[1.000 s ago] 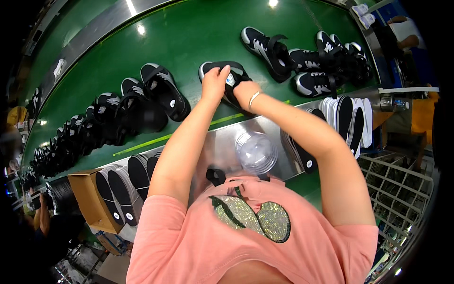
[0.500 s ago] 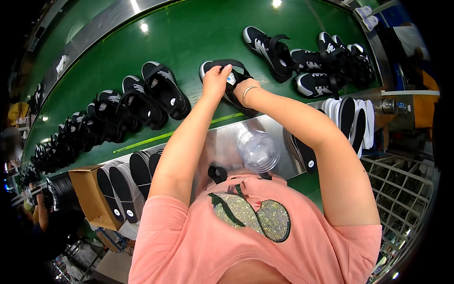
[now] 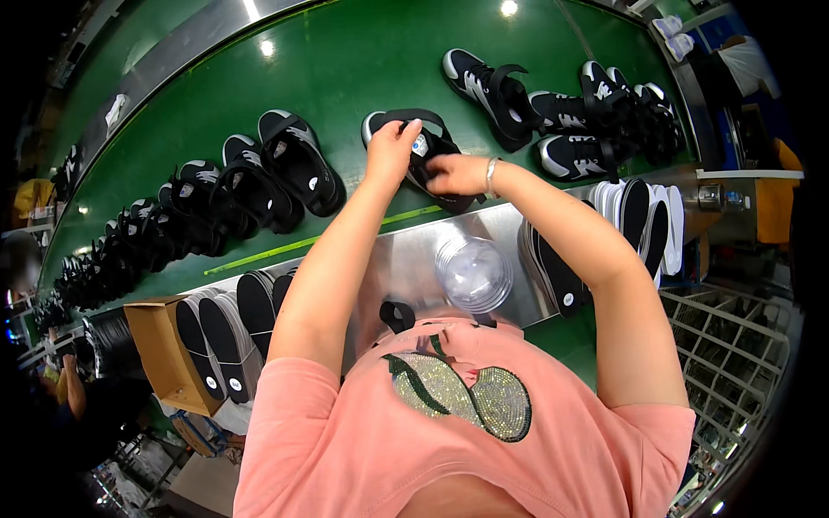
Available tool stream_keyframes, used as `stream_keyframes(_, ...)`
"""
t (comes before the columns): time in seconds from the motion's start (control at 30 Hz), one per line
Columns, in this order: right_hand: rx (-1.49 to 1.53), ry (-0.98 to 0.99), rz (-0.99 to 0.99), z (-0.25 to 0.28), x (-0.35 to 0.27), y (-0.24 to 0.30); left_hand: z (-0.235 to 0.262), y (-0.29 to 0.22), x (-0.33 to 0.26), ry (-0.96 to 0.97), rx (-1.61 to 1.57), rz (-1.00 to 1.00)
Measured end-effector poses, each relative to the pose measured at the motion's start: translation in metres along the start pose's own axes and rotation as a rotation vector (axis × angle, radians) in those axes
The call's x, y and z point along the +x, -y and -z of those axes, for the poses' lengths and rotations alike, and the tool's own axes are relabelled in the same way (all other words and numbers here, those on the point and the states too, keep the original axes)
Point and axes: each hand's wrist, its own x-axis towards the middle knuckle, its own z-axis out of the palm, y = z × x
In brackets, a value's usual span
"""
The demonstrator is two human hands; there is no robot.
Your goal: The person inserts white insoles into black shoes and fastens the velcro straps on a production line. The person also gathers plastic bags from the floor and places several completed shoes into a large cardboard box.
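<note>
A black shoe (image 3: 452, 204) with a silver toe lies on the green work surface in front of me, its strap looped up and away. My left hand (image 3: 392, 151) pinches the shoe's tongue, beside a small white-and-blue label (image 3: 420, 145). Over the rear half of the opening is my right hand (image 3: 462, 175), a bangle at its wrist. Motion smears its fingertips, so whether they grip any part of the shoe is unclear. The shoe's inside is mostly hidden by my hands.
Black-and-silver shoes (image 3: 298, 164) run in a long row to the left; more shoes (image 3: 566, 112) cluster at right. Nearer me are stacked clear plastic bowls (image 3: 473, 274), insoles (image 3: 233, 341) beside a cardboard box (image 3: 160, 354), and further insoles (image 3: 635, 207). A wire rack (image 3: 725, 345) stands at right.
My right hand has drawn back to the right, out of the shoe's opening, and its fingers now show. My left hand keeps its pinch on the tongue.
</note>
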Motion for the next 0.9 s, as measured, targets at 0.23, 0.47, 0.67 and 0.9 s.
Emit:
stream_keyframes(0.23, 0.878, -0.306, -0.243, -0.010, 0.017, -0.003, -0.009, -0.002, -0.006, -0.089, 0.203, -0.097)
stream_keyframes(0.47, 0.850, -0.136, 0.215, 0.007, -0.038, 0.018, 0.011, -0.003, 0.000, -0.313, 0.397, -0.189)
stream_keyframes(0.67, -0.294, -0.512, 0.457, 0.007, -0.160, 0.023, 0.036, -0.053, 0.009, -0.432, 1.110, -0.806)
stream_keyframes(0.9, -0.664, -0.503, 0.233, -0.027, -0.196, 0.018, -0.086, -0.067, 0.001, 0.495, 0.788, -0.595)
